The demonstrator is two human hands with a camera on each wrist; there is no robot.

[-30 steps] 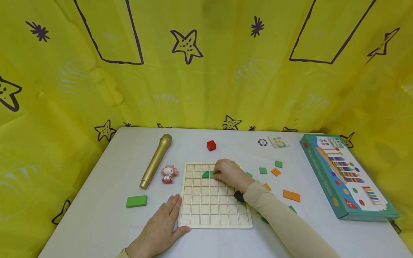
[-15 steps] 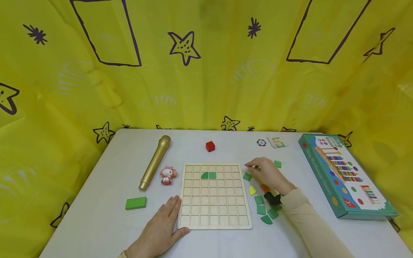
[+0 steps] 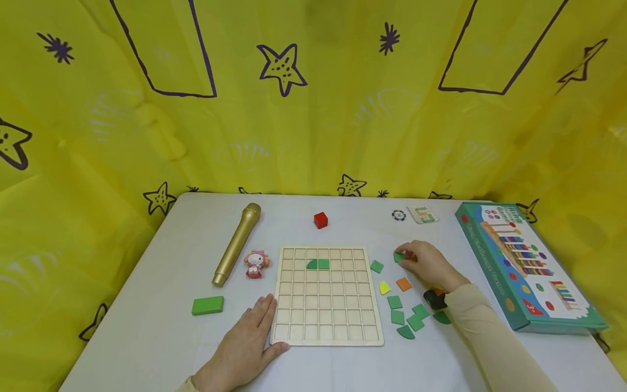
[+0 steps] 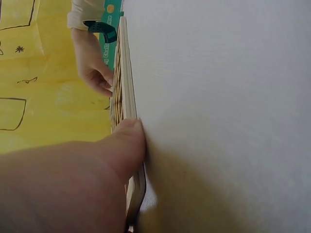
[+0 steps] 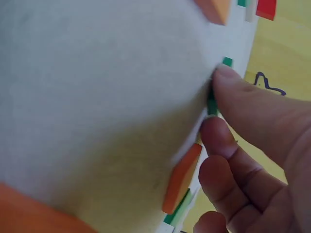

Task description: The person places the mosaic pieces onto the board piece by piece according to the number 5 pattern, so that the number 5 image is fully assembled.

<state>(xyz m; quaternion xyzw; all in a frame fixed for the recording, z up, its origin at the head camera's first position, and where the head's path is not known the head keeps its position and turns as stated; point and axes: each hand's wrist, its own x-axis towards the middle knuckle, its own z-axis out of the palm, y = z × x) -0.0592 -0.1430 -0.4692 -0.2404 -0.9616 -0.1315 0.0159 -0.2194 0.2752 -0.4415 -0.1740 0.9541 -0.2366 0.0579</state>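
Observation:
A wooden grid board [image 3: 327, 321] lies in the middle of the table. In one of its upper rows sit a green quarter-circle tile [image 3: 312, 264] and a green square tile [image 3: 324, 264], side by side. My left hand [image 3: 245, 343] rests flat on the table with straight fingers along the board's left edge, its thumb touching the near left corner. To the right of the board, my right hand [image 3: 431, 265] pinches another green square tile [image 5: 212, 103] between thumb and index finger, low over the tabletop. The fingers cover part of that tile.
Loose green tiles [image 3: 397, 317], an orange tile [image 3: 404, 283] and a yellow tile [image 3: 384, 288] lie right of the board. A game box [image 3: 534, 267] stands farther right. Leftward are a gold microphone [image 3: 237, 245], a figurine [image 3: 256, 264] and a green block [image 3: 208, 305]; a red cube [image 3: 320, 220] is behind.
My right hand has left the board, moved right, and now pinches a loose green square tile. The green square in the grid is uncovered. My left hand has stayed in place.

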